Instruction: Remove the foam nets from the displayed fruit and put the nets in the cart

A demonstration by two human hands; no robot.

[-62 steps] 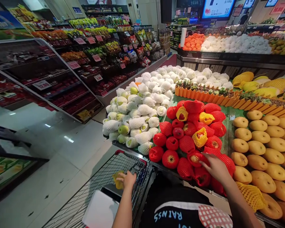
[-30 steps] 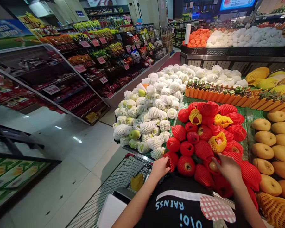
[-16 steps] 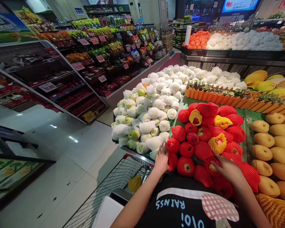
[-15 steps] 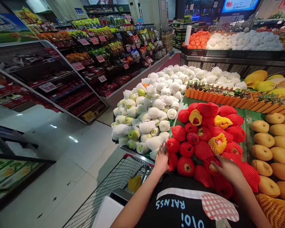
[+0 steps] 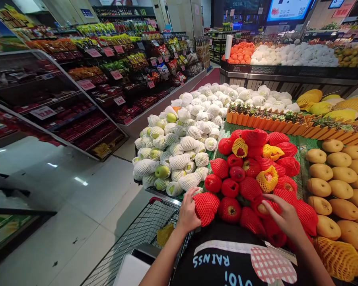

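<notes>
My left hand (image 5: 189, 212) is closed round the left side of a fruit in a red foam net (image 5: 207, 207), at the near left corner of the red-netted pile. Over the near right part of that pile is my right hand (image 5: 282, 212), fingers apart, beside an apple in an open red net (image 5: 261, 208). Its fingertips are at the net's edge; whether they touch it is unclear. Further back in the pile lie yellow-netted fruits (image 5: 267, 178) and a bare dark red apple (image 5: 236, 173).
White-netted fruits (image 5: 179, 162) fill the stand at the left, with a wire shopping cart (image 5: 137, 224) below. Yellow mangoes (image 5: 340, 178) lie at the right. An orange planter fence (image 5: 265, 121) runs behind the red pile. Snack shelves (image 5: 107, 71) stand further back.
My left hand has gripped a red-netted fruit and moved it slightly left and up from the pile. My right hand's fingers have spread and drawn back from the apple. The view has shifted right.
</notes>
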